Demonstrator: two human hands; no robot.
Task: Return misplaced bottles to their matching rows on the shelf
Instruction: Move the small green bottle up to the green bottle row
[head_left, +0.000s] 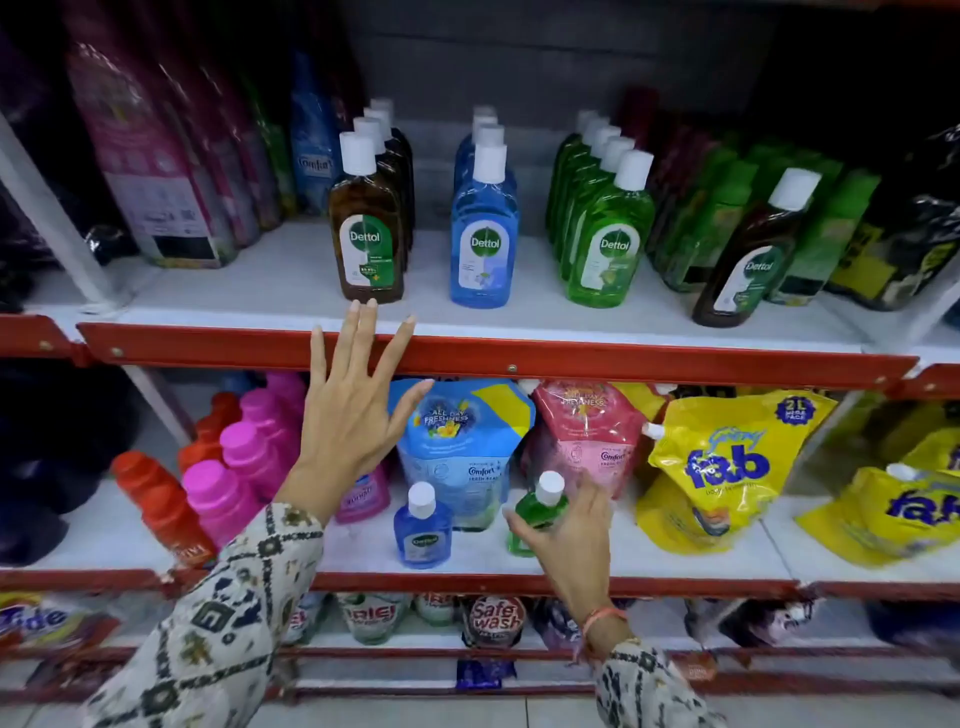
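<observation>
On the upper shelf stand three rows of Dettol bottles: brown, blue and green. A lone brown Dettol bottle leans at the right, in front of green packs. On the lower shelf a small blue Dettol bottle stands upright. Beside it a small green bottle is tilted, and my right hand is closed around it. My left hand is spread open just below the front brown bottle, holding nothing.
Comfort refill pouches, blue and pink, stand behind the small bottles. Yellow Fab pouches fill the right, pink and orange bottles the left. Tall purple packs stand at upper left. A red shelf rail runs across.
</observation>
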